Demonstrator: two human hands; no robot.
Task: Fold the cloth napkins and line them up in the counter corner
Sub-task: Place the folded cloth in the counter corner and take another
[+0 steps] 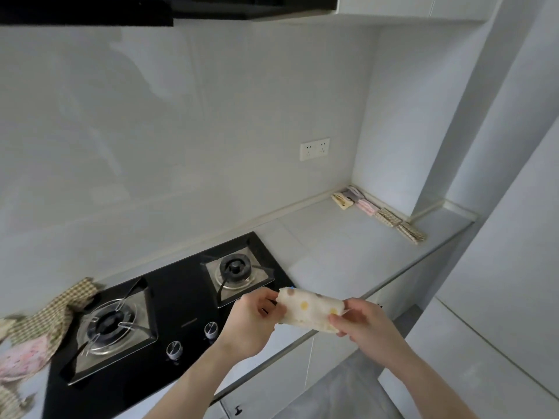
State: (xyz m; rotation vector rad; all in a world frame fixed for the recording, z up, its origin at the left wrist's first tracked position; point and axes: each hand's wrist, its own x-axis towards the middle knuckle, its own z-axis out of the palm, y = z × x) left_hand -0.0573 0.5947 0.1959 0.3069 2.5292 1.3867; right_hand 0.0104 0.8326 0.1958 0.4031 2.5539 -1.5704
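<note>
A folded white napkin with coloured dots point(308, 309) hangs in the air over the counter's front edge, held at both ends. My left hand point(251, 322) pinches its left end and my right hand point(366, 328) grips its right end. Far off in the counter corner, several folded napkins point(381, 211) lie in a row along the right wall, cream, grey, pink and checked. A loose heap of unfolded napkins point(39, 331), checked and pink, lies at the left beside the stove.
A black two-burner gas stove point(169, 300) with knobs sits in the grey counter point(332, 246) below my hands. A wall socket point(314, 149) is on the backsplash. White cabinets stand at the right, a range hood overhead.
</note>
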